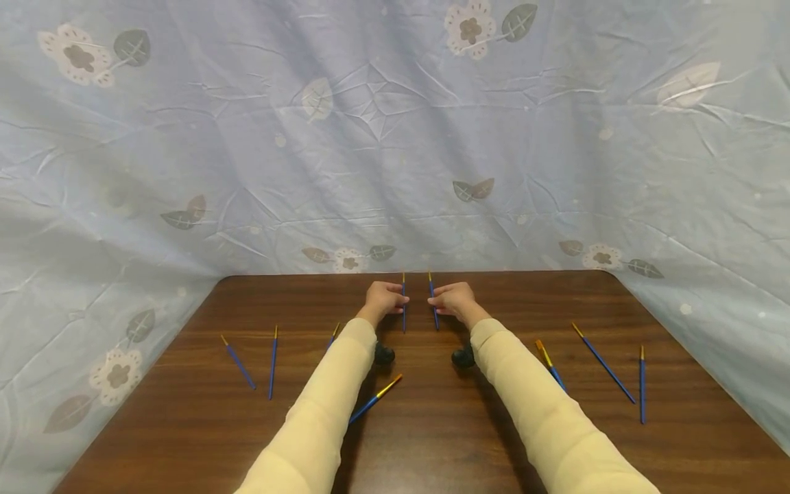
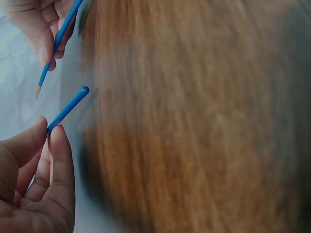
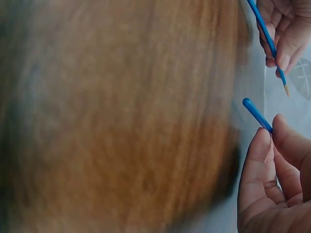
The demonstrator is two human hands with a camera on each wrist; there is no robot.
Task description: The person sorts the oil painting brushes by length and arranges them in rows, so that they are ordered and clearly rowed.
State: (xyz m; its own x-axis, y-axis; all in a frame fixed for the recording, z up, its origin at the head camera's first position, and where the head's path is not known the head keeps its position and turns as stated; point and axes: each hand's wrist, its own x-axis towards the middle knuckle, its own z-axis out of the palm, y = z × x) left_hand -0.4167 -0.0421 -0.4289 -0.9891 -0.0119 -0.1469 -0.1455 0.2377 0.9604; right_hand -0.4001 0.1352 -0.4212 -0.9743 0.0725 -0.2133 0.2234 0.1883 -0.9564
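Near the table's far edge my left hand (image 1: 386,299) pinches a thin blue paintbrush (image 1: 404,317) between thumb and fingertips, its tip pointing away from me. A short gap to the right, my right hand (image 1: 455,300) pinches a second blue paintbrush (image 1: 436,319) in the same way, leaning slightly. In the left wrist view the rounded blue handle end (image 2: 73,105) sticks out past the thumb. The right wrist view shows the other handle end (image 3: 256,113) beyond the fingertips. The two brushes are apart.
On the brown wooden table (image 1: 432,439) lie more blue brushes: a thin brush (image 1: 273,363) and others at left, a thicker brush (image 1: 376,398) by the left forearm, a flat brush (image 1: 549,363) and a thin brush (image 1: 642,387) at right. A patterned cloth (image 1: 395,137) hangs behind.
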